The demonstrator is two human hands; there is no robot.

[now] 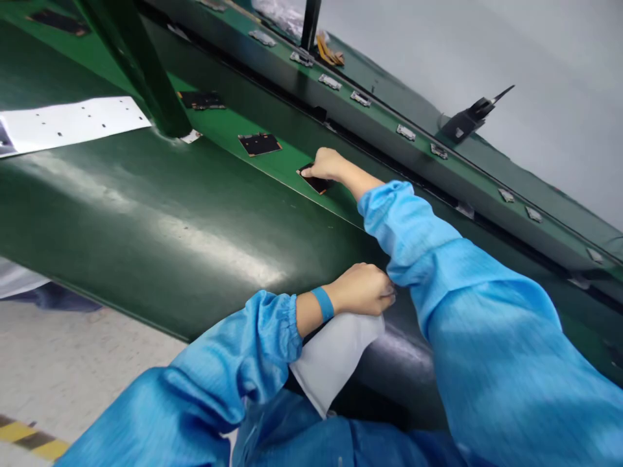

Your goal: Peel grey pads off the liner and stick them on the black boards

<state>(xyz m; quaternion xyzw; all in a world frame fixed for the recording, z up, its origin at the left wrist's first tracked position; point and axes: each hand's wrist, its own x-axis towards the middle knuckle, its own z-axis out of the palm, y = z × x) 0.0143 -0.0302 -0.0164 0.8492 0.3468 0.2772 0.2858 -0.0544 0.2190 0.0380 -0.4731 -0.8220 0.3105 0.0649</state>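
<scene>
At the end of my stretched-out right arm, my right hand (327,165) is closed over a thin black panel (318,184) with copper-coloured corners. The thumb lies on its near left part, and the panel rests on or just above the green strip. My left hand (364,289), a blue band round its wrist, is curled closed over the near side of the dark green table. A white sheet or cloth (335,357) comes out from under this hand and wrist; whether the fingers grip it is hidden. Another black panel (260,144) lies farther along the strip.
More black panels (202,100) lie up the bright green strip (228,126). A green post (139,68) rises beside a white perforated sheet (73,123). Small metal parts (405,132) line the raised ledge behind. A black device with an antenna (464,123) stands there.
</scene>
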